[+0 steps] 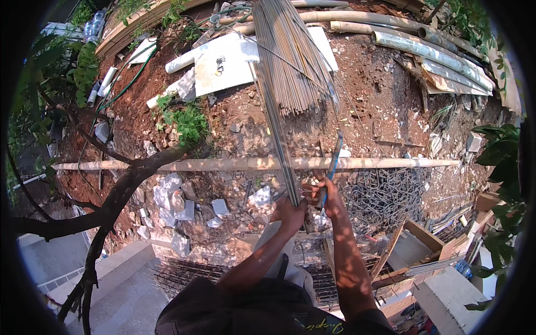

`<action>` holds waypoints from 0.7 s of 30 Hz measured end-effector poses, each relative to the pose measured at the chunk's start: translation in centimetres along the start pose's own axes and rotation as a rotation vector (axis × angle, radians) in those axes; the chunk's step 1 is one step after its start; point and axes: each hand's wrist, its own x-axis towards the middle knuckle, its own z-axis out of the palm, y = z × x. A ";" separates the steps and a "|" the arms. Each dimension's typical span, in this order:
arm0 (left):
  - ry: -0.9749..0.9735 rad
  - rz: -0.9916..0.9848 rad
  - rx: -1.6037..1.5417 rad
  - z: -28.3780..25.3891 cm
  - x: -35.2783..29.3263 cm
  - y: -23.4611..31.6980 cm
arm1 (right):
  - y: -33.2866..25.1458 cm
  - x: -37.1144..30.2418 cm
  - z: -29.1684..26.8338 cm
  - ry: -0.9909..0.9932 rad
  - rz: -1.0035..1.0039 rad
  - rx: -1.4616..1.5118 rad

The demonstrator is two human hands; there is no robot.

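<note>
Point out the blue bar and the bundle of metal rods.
Blue bar [334, 159]: head view, on its upper shaft.
Bundle of metal rods [290, 54]: head view, on the middle of its top.

The bare left forearm [255, 261] slants up and rightward from a dark short sleeve [192, 296] to a left hand [289, 215] wrapped in a grip; the bare right forearm [350, 262] rises more steeply, its right hand [330, 202] just beside the other, higher, fingers [308, 190] curled
</note>
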 end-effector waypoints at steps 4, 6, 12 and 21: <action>-0.108 -0.026 -0.155 1.0 -0.4 -0.4 | 0.7 7.8 3.5 0.060 0.166 0.034; -0.088 0.012 0.003 0.6 0.1 0.3 | 0.9 7.8 5.7 0.064 0.240 -0.021; -0.603 -0.104 0.057 -5.3 1.8 1.5 | 1.8 7.0 5.3 0.092 0.113 -0.266; -0.577 -0.547 -0.915 -1.5 9.6 2.4 | 5.2 -14.0 0.5 0.309 -0.034 -0.789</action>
